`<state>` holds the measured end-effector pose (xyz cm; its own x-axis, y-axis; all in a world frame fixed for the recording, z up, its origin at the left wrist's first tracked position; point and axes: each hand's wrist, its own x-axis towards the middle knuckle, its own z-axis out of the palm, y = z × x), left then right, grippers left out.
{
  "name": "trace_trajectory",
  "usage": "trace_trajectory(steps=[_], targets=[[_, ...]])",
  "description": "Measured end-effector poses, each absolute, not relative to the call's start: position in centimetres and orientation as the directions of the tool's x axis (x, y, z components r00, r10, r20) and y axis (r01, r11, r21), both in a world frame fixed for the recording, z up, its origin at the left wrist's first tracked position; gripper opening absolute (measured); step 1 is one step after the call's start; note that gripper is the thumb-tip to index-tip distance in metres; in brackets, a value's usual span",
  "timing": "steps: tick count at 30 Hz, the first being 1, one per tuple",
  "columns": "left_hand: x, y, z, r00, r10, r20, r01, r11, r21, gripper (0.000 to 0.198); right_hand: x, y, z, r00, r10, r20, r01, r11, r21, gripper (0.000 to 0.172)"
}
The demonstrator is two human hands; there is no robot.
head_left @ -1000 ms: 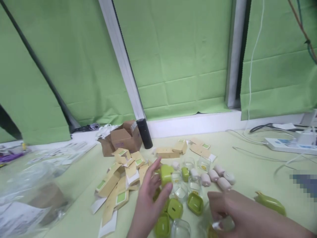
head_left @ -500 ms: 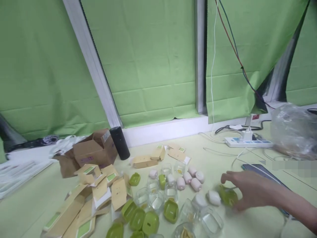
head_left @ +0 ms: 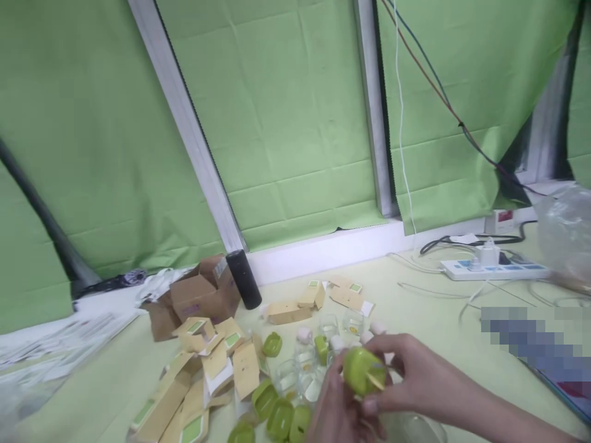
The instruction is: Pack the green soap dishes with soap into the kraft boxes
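Note:
My right hand comes in from the lower right and grips a rounded green piece between thumb and fingers. My left hand rises from the bottom edge and closes on the same green piece from below. Both hands hover above a cluster of small clear cups, green lids and pale pink caps on the light green table.
Flattened tan cartons lie scattered to the left, with an open brown box and a black cylinder behind them. A white power strip with cables sits at the right, beside a clear plastic bag. Green curtains hang behind.
My right hand reached right to the green piece, took it and brought it back to the middle. My left hand has come back into view and joined it. The view swung right, then partly back.

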<state>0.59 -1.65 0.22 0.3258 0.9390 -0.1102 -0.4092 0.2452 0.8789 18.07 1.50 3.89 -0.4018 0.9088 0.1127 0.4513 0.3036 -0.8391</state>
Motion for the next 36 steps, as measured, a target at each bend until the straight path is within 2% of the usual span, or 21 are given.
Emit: trace_trajectory(steps=[2,3,5,6,8,10,12,15,18,25,31,36], targets=[[1.3,0.0,0.2,0.326,0.942,-0.078,-0.564,0.260,0.784,0.059,16.6,1.7,4.0,-0.406,0.907,0.109,0.346,0.263,-0.901,0.054],[1.2,0.6,0.2,0.282,0.957,-0.068,-0.609,0.234,0.758,0.050,16.2,1.9,4.1,-0.383,0.915,0.125,0.277,0.243,-0.929,0.053],[0.7,1.6,-0.2,0.165,0.981,-0.103,-0.648,0.186,0.739,0.041,16.1,2.5,4.2,-0.348,0.928,0.130,0.120,0.182,-0.976,0.035],[0.3,2.0,-0.6,0.121,0.983,-0.140,-0.649,0.185,0.738,0.042,16.1,2.8,4.2,-0.363,0.926,0.105,0.052,0.132,-0.990,0.032],[-0.2,2.6,-1.4,0.074,0.974,-0.214,-0.649,0.210,0.732,0.052,16.0,3.2,3.7,-0.439,0.898,0.023,-0.025,0.013,-1.000,0.036],[-0.4,2.8,-2.1,0.077,0.969,-0.237,-0.673,0.226,0.704,0.058,15.7,3.4,2.7,-0.526,0.849,-0.049,-0.015,-0.067,-0.998,0.036],[-0.5,2.5,-2.3,0.079,0.972,-0.221,-0.719,0.209,0.663,0.052,15.3,3.6,1.3,-0.567,0.821,-0.068,0.014,-0.073,-0.997,0.036],[-0.6,1.7,-1.9,0.088,0.974,-0.207,-0.754,0.201,0.626,0.038,14.7,3.8,-0.5,-0.556,0.829,-0.052,0.020,-0.049,-0.999,0.040],[-0.7,0.9,-1.5,0.101,0.978,-0.182,-0.752,0.195,0.630,0.038,14.6,4.0,-1.0,-0.544,0.836,-0.071,0.012,-0.077,-0.997,0.046],[-0.2,0.1,-1.9,0.029,0.997,-0.074,-0.632,0.075,0.771,0.064,14.7,3.5,0.1,-0.551,0.823,-0.138,0.021,-0.152,-0.988,0.042],[-0.1,0.2,-2.3,0.018,0.999,-0.040,-0.595,0.043,0.803,0.057,14.6,3.3,-0.2,-0.568,0.809,-0.152,0.021,-0.171,-0.985,0.039],[0.2,0.0,-2.3,-0.006,1.000,0.020,-0.533,-0.020,0.846,0.052,14.1,2.6,0.0,-0.527,0.839,-0.135,-0.105,-0.222,-0.969,0.040]])
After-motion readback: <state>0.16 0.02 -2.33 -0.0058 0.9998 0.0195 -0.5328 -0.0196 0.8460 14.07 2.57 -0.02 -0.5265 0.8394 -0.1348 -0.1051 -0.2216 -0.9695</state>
